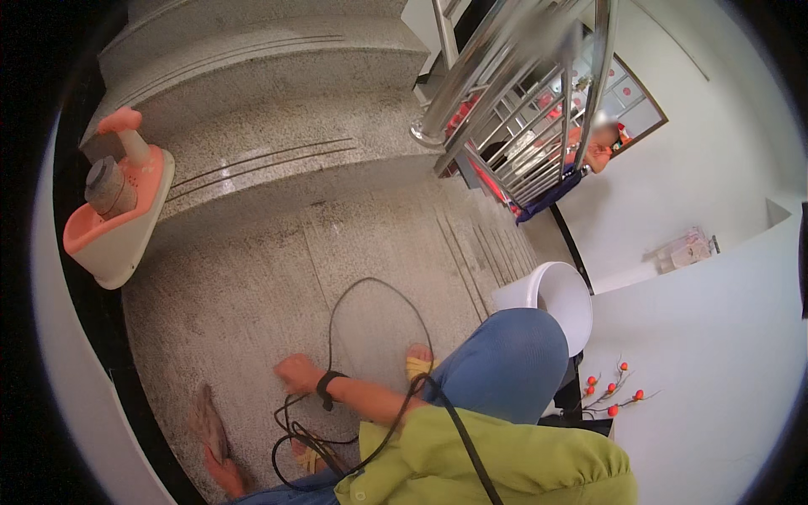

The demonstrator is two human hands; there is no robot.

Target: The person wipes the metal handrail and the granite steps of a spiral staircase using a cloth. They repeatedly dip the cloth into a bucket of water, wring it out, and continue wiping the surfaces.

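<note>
My left hand (226, 478) is low at the left edge of the stair landing (233, 315), holding a brownish-grey cloth (208, 424) that rests against the speckled floor. Slightly blurred, my right hand (300, 374) is curled above the floor between my sandalled feet, with nothing visible in it. It wears a black wristband (328, 388). Loops of a black cable (379, 282) hang over my lap and pass around my right forearm. Beside my right knee, a white plastic bucket (565, 309) leans with its mouth turned to the right; its inside looks plain white.
Steps (265, 126) rise ahead, and others descend at right beside a steel railing (524, 145). A pink-and-white plastic child's item (136, 214) with a handle holds a lidded container (110, 189). Red-berried twigs (611, 388) stand at right. A person (596, 148) is beyond the railing.
</note>
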